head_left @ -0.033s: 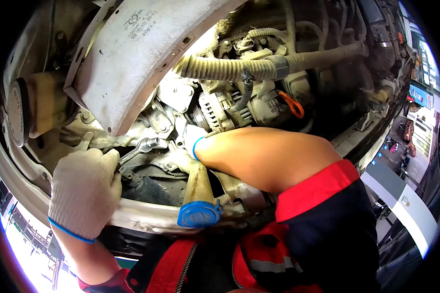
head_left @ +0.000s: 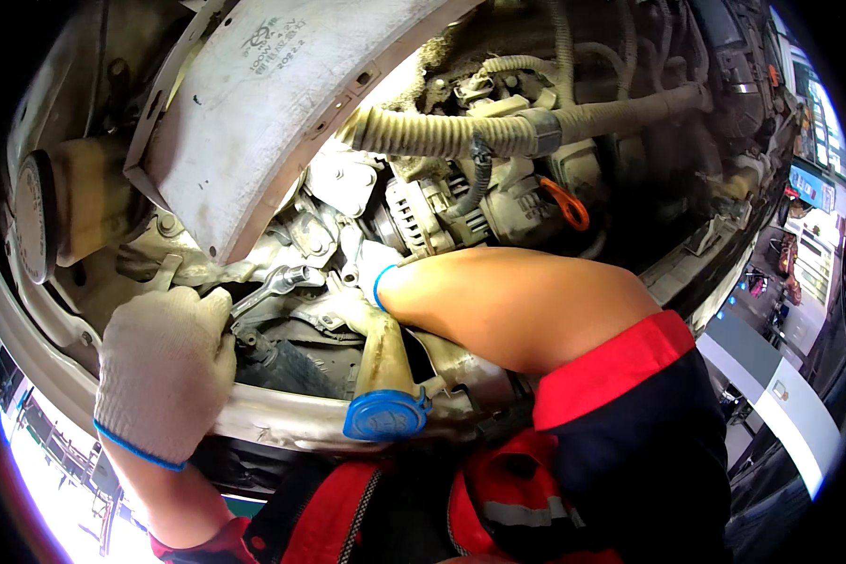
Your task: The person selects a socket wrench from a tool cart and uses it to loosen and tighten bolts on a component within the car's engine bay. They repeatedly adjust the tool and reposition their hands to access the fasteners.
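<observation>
My left hand [head_left: 164, 367], in a white knit glove with a blue cuff, is closed at the left of the engine bay. From its thumb side runs a chrome socket wrench [head_left: 274, 285], its head among the metal parts at the middle. My right arm reaches across from the right into the bay. Only a bit of the glove on my right hand [head_left: 379, 261] shows, beside the alternator [head_left: 415, 214]; its fingers are hidden below. Between my arms stands a filler neck [head_left: 383, 348] with a blue cap [head_left: 385, 415].
A large pale metal panel [head_left: 263, 103] overhangs the upper left. A ribbed hose [head_left: 442, 133] crosses above my right forearm. An orange dipstick loop [head_left: 566, 204] stands right of the alternator. A capped reservoir [head_left: 89, 202] sits far left. The painted front edge [head_left: 282, 414] runs before me.
</observation>
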`<state>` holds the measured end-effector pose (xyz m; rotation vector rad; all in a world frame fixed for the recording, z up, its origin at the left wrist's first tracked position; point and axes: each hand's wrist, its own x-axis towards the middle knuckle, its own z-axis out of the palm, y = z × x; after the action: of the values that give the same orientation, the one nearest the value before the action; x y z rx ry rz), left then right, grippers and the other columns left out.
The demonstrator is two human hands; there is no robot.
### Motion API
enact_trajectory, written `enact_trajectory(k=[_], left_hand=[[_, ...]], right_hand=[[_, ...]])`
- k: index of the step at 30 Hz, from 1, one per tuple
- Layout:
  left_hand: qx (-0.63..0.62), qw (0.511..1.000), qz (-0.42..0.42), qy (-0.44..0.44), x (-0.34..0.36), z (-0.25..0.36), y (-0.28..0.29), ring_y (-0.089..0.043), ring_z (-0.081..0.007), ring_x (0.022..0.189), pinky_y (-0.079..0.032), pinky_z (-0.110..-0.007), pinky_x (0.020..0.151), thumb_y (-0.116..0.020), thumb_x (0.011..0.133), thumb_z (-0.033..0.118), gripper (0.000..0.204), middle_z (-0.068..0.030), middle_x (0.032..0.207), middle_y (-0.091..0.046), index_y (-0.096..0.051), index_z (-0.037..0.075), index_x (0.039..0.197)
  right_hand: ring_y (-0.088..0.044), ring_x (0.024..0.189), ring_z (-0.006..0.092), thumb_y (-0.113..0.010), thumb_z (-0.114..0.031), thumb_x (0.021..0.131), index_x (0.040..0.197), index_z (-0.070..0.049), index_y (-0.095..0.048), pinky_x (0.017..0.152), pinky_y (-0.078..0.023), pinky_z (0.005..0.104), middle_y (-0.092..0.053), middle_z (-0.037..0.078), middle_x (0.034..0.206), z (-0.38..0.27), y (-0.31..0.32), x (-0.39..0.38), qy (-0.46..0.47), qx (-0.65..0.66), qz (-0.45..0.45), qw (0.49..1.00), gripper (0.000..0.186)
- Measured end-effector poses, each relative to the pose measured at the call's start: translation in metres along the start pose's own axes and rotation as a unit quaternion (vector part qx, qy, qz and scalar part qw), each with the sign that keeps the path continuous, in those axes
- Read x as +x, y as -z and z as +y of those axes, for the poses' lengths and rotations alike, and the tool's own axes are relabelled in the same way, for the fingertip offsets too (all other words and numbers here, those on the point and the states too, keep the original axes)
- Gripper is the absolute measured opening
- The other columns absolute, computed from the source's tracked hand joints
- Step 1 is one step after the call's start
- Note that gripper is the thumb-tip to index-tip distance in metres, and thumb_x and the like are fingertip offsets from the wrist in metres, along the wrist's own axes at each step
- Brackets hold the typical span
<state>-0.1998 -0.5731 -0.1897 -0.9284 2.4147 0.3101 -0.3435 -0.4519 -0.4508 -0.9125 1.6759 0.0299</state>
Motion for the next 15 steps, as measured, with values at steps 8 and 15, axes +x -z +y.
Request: enact_trajectory(k=[8,15], left_hand=[[0.003,0.999,-0.039,0.023,0.001,0.006,0.002,-0.064,-0.0356,0.083,-0.050,-0.049,0.075,-0.074,0.079,0.014,0.021,-0.0150,0.082,-0.063,-0.067,0.006,0.097],[0.010,0.999,-0.038,0.024,0.000,0.006,0.002,-0.064,-0.0353,0.083,-0.050,-0.047,0.075,-0.074,0.079,0.013,0.029,-0.0151,0.083,-0.063,-0.069,0.005,0.106]], right_hand=[[-0.066,0.113,0.0425,-0.047,-0.031,0.104,0.120,-0.007,-0.065,0.093,-0.053,0.0505,-0.068,0.024,0.123,0.001,0.000,-0.003,-0.035,0.040,0.020,0.998,0.034],[-0.065,0.115,0.0427,-0.048,-0.032,0.104,0.120,-0.008,-0.066,0.094,-0.053,0.0508,-0.068,0.023,0.125,-0.004,-0.003,-0.010,-0.048,0.073,0.023,0.996,0.034]])
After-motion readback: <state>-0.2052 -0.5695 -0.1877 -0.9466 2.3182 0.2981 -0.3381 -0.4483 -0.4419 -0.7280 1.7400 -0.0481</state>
